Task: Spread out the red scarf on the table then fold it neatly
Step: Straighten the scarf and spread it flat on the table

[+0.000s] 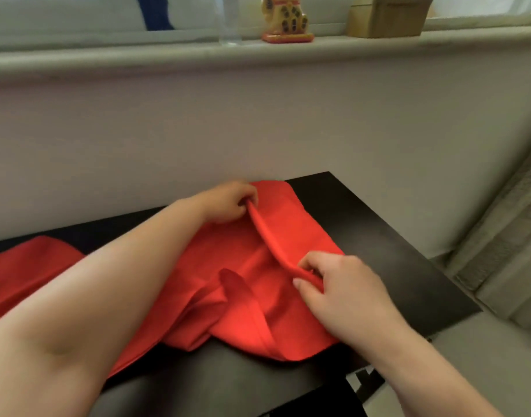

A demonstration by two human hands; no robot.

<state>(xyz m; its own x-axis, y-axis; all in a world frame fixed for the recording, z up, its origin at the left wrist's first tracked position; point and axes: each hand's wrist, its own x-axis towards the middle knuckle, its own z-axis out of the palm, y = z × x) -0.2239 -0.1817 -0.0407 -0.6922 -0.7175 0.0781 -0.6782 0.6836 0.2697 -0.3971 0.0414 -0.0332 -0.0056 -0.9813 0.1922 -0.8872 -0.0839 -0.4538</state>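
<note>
The red scarf [246, 308] lies crumpled on the black table [378, 236], one end trailing off to the left edge of the view. My left hand [228, 203] pinches a raised fold of the scarf at its far end, close to the wall. My right hand [339, 284] pinches the same fold at its near end. The fold runs as a ridge between both hands. My left forearm crosses over the left part of the scarf and hides it there.
A grey wall rises right behind the table. A windowsill [258, 52] above holds a gold cat figurine [285, 19], a clear bottle [229, 22] and a cardboard box [390, 16]. Right of the table, the floor and a grey textured curtain [504, 224] show.
</note>
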